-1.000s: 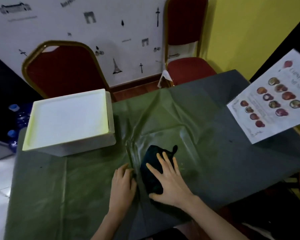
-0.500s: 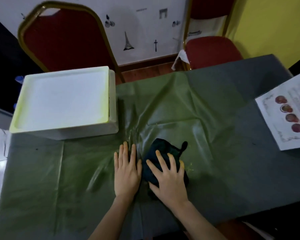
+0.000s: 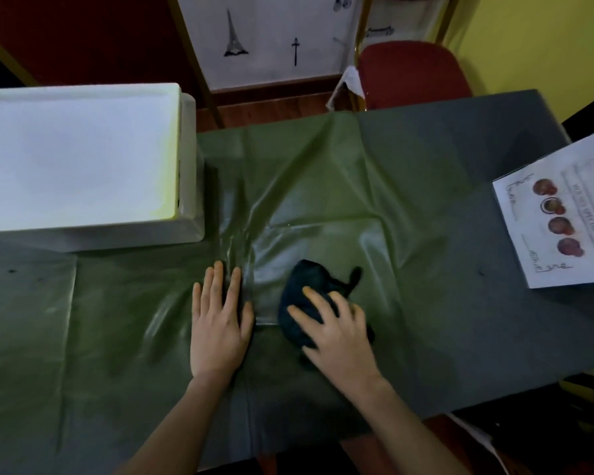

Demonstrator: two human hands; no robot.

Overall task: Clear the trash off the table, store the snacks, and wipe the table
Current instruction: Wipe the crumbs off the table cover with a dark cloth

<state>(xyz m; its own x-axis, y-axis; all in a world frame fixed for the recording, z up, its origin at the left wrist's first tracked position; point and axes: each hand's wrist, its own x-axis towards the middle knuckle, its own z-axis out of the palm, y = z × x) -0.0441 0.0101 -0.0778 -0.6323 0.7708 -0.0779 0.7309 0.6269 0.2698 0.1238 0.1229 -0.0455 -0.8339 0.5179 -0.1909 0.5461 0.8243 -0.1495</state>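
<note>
The dark cloth (image 3: pixel 302 282) lies bunched mid-table (image 3: pixel 460 173) under the right hand (image 3: pixel 340 337), whose fingers (image 3: pixel 314 298) are spread and press down on it. The left hand (image 3: pixel 218 327) lies flat, fingers straight, on the sheet (image 3: pixel 323 186) just beside. The cloth looks soft and light (likely to bunch up), so press on its middle.

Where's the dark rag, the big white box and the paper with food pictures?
Dark cloth rag (image 3: pixel 306 274): head view, upper part.
White rectangular foam box (image 3: pixel 76 156): head view, lid centre.
White food-picture paper sheet (image 3: pixel 526 234): head view, left margin.
</note>
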